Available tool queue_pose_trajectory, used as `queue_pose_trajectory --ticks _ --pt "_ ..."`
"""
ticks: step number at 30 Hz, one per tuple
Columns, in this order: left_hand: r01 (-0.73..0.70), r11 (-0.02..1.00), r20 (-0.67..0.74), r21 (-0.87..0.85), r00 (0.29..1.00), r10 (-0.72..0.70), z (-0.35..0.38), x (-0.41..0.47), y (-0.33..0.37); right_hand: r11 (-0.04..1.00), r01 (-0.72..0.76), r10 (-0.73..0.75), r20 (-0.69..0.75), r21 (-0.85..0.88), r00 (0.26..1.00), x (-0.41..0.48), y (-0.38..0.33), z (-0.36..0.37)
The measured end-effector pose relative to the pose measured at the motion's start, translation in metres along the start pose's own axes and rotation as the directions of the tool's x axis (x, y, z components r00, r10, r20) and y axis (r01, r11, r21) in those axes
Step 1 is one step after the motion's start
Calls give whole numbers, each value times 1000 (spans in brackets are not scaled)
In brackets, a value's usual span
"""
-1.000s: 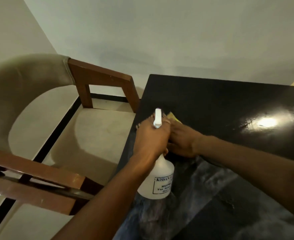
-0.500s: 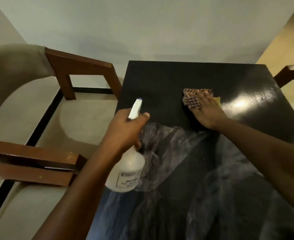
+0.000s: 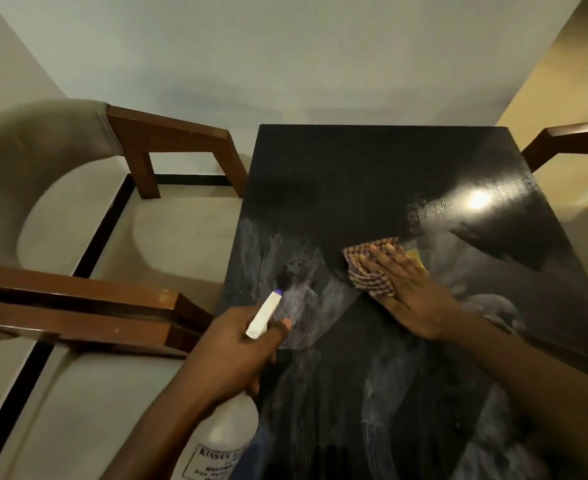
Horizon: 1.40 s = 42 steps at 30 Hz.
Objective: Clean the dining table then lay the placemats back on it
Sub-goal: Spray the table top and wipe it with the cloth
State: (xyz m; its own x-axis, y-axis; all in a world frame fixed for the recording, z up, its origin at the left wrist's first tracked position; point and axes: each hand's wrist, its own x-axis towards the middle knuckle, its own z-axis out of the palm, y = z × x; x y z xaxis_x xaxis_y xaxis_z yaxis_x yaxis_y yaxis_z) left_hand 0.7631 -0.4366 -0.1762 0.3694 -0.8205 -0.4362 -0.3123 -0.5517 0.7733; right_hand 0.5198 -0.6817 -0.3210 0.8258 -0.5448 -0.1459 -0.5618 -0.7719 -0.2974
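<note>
While my left hand grips the white spray bottle over the tabletop's left edge, nozzle towards the wet streaks, my right hand lies flat, fingers straight, pressing the checked cloth onto the dark surface near its middle. A wooden chair stands just left.

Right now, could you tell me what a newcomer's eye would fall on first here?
The right hand presses a checked cloth flat on the streaky black dining table, mid-surface. At the table's left edge the left hand grips a white spray bottle, nozzle aimed at the tabletop. A bright glare shines far right.
</note>
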Motion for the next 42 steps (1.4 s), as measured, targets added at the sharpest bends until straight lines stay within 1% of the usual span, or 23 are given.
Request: queue_pose_trajectory --ticks 2,4,7,9,11,14,17,19,21,24,27,31,34,36,38,40,42 --pt "6 1000 -13 -9 1000 -6 0 -7 -4 998 -67 67 7 -22 998 -8 17 -5" --pt "14 1000 -26 -23 1000 -15 -3 -13 -9 988 -155 155 -2 -12 988 2 22 -10" --pt "26 999 -26 -44 999 -28 -5 -17 -12 946 -319 321 -20 53 947 44 13 -15" --pt "29 998 -30 -49 999 -30 -5 -18 -11 926 -371 372 -2 64 928 76 -1 -14" --pt "16 999 -49 -41 999 -18 -5 -16 -9 939 -341 341 18 50 940 103 -21 -11" --pt "3 999 -85 -52 996 -8 -4 -9 -8 982 -188 187 54 17 981 115 -64 -3" --pt "8 999 -115 -43 993 -13 -2 -4 -5 1000 9 -8 63 -7 998 82 -97 9" --pt "29 998 -118 -47 992 -35 -2 -2 -3 992 128 -127 74 -13 989 47 -98 14" --pt "36 998 -109 -55 993 -42 -4 1 -3 984 173 -169 71 -50 983 14 -83 21" --pt "28 997 -114 -70 993 -36 -6 3 -5 991 119 -115 58 -61 992 -17 -50 16" --pt "23 998 -126 -65 992 -31 -10 5 -8 999 -17 18 25 -38 1000 -21 -20 7" --pt "37 997 -135 -62 990 -45 -15 12 -18 973 -231 231 -10 17 973 24 -3 -1" --pt "74 994 -140 -75 987 -84 -21 16 -26 945 -322 322 0 52 947 80 -16 -5" --pt "93 991 -143 -95 984 -106 -25 19 -31 946 -321 320 28 50 947 116 -38 -9" --pt "100 990 -147 -104 982 -115 -29 20 -35 957 -285 281 70 49 957 147 -65 -8" --pt "113 989 -157 -95 979 -127 -34 21 -39 975 -215 211 88 47 974 169 -95 -6" --pt "136 987 -159 -86 976 -149 -40 21 -40 994 -101 97 105 35 990 176 -126 0"
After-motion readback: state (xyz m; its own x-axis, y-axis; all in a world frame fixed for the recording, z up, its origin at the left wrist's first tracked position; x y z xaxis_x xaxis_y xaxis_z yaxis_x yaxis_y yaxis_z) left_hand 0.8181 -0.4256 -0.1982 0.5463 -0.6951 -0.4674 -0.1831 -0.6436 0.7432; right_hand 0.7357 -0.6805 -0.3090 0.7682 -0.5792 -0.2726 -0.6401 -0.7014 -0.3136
